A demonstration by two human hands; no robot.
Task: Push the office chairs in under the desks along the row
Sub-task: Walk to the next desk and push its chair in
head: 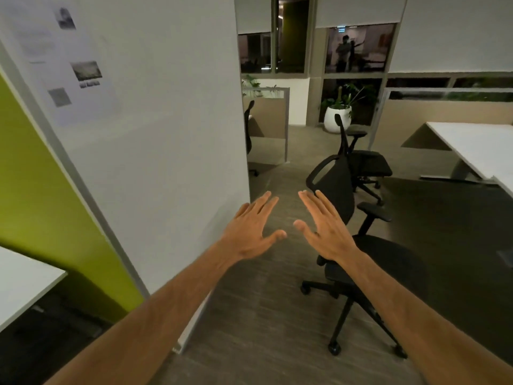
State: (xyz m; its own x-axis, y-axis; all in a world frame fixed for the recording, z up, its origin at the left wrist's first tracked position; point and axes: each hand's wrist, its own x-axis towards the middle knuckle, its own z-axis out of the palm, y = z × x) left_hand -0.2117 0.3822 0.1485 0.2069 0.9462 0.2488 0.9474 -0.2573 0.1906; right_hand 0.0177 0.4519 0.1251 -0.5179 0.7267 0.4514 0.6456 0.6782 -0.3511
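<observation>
Two black mesh office chairs stand out in the aisle, away from the white desk (477, 145) at the right. The near chair (388, 257) faces right, its backrest toward me. The far chair (363, 159) stands behind it, closer to the desk. My left hand (254, 232) and my right hand (323, 226) are both stretched forward with fingers straight and spread, holding nothing. My right hand overlaps the near chair's backrest in the view; whether it touches it I cannot tell.
A white partition wall (166, 134) with papers pinned on it runs along the left of the aisle, with a green panel (41, 190) beside it. Another white desk corner (25, 279) sits at the lower left. A third chair (248, 129) stands behind the partition. A potted plant (337, 115) is at the far end.
</observation>
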